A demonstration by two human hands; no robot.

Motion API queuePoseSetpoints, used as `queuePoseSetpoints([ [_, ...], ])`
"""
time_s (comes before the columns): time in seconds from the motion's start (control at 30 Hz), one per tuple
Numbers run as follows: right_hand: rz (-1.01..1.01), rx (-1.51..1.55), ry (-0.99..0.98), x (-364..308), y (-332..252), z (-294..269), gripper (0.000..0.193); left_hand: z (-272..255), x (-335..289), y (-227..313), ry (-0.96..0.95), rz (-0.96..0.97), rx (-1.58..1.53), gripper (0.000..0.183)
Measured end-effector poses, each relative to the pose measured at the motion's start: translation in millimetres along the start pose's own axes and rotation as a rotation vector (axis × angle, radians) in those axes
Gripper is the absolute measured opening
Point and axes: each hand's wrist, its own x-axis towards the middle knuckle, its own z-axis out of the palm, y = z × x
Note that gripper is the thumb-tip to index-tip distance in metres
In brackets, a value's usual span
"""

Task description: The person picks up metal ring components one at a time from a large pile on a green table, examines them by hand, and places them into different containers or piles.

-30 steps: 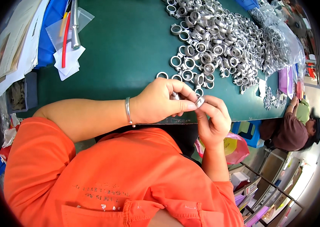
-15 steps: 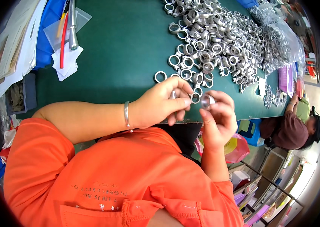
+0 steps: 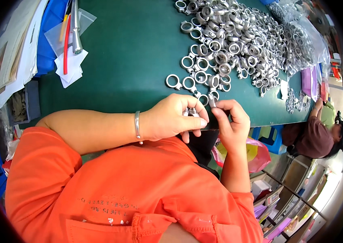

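Note:
My left hand (image 3: pixel 175 115), with a silver bangle (image 3: pixel 137 124) on its wrist, is curled at the table's near edge around small metal ring parts (image 3: pixel 190 112). They show only partly between thumb and fingers. My right hand (image 3: pixel 233 119) pinches one grey metal ring (image 3: pixel 213 99) between thumb and forefinger, just right of the left fingertips. A loose ring (image 3: pixel 202 99) lies right by the left hand's fingers. Just beyond both hands spreads a large pile of similar metal rings (image 3: pixel 236 44), each with a small lug.
At the left of the green table (image 3: pixel 110 52) lie a red stick (image 3: pixel 66 48), a metal rod (image 3: pixel 75 28) and papers (image 3: pixel 19 44). A grey bin (image 3: pixel 31 101) stands below them. Clear plastic bags (image 3: pixel 307 38) are far right. Another person (image 3: pixel 311 135) sits at right, beyond a blue stool (image 3: pixel 274 139).
My right hand has moved slightly left and turned its ring from facing me to edge-on. My left hand has dropped a little toward the table edge, uncovering rings behind it.

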Motion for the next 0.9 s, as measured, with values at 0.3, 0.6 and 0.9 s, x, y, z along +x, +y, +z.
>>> queuePoseSetpoints([
  [0.3, 0.07, 0.377, -0.11, -16.0, -4.1, 1.8, 0.005, -0.6, 0.8, 4.7, 0.075, 0.03, 0.02, 0.012],
  [0.6, 0.276, 0.703, -0.035, -11.1, -10.2, 7.4, 0.027, -1.9, 1.5, -3.0, 0.106, 0.158, 0.156, 0.006],
  [0.9, -0.289, 0.487, 0.046, -8.5, -5.9, 8.6, 0.022, 1.3, -0.5, 3.5, 0.051, -0.046, -0.095, 0.018],
])
